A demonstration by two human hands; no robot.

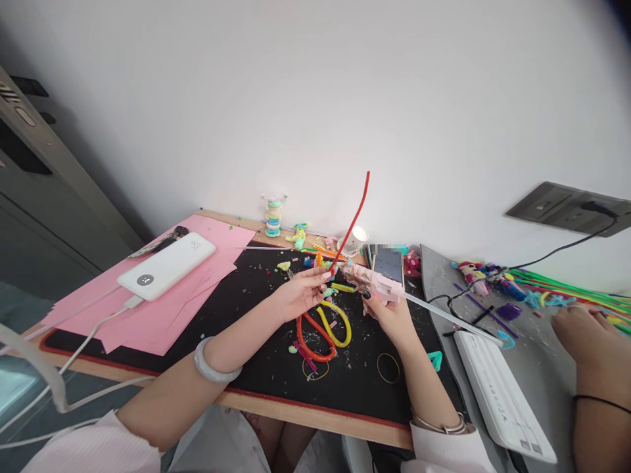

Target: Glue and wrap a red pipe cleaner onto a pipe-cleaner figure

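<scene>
A pale wall [315,98] backs a wooden bench [315,413], on which a black mat [359,391] lies strewn with scraps; clock positions are taken with your two hands as centre. Your left hand [300,292] pinches the lower end of a red stem [353,228] between its fingers, the free length rising toward one o'clock. The fingers of your right hand [392,318] are wrapped around a pink glue gun [387,286], its nozzle aimed at that pinch; whether tip and stem touch cannot be told. Progress, as judged here, is partial: an orange loop [323,359] and a yellow loop [345,344] lie bent at about six o'clock, whereas your red stem is only gently curved, its upper end joined to nothing; whether its lower end bears glue is unclear. A striped tower [273,218] stands at ten to eleven, a paper cup [355,242] at one, a phone [388,266] at two. At nine, a power bank [167,266] rests on pink paper [162,335]; at three lie bundled stems [562,286], with a co-worker's hand [579,332] close by. Hindrances: scraps beneath your wrists, and the long glue stick [453,320], which projects toward four, near a power strip [503,394].
</scene>
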